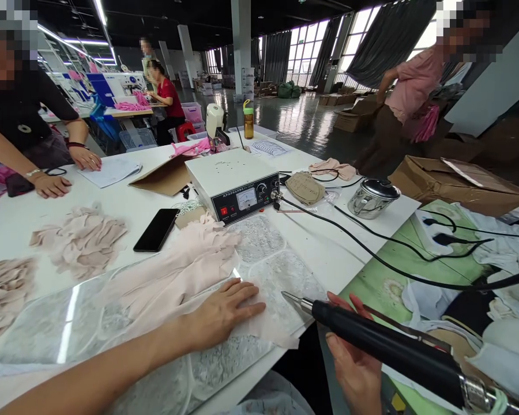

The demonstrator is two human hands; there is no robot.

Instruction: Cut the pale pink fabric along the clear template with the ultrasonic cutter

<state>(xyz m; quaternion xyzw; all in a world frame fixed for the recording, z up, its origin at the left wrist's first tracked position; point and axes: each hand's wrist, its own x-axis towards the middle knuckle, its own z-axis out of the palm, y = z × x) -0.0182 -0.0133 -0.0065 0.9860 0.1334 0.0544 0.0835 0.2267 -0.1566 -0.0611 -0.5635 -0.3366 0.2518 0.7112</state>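
One right hand (354, 363), partly hidden, grips black tool (389, 346) — rear cut off; left hand (225, 311) lies flat on fabric (279, 333). Lidded mug (372, 200) hides its contents.

Far beyond the grip (354, 369), a dark ceiling (277, 8) is being held up by pale pillars (241, 43). To the grip's far upper left, the room is being lit by strip lights (101, 11). Farther off, above the grip, daylight is being let in through tall paned windows (306, 51), partly covered by dark curtains (376, 46), and is being reflected by the shiny grey floor (300, 112). Left of the grip in the distance, space is being taken up by a sewing table (117, 113), a red stool (185, 131) and plastic bins (192, 112). Nearer, beyond the grip, a white table (320, 253) is being lit.
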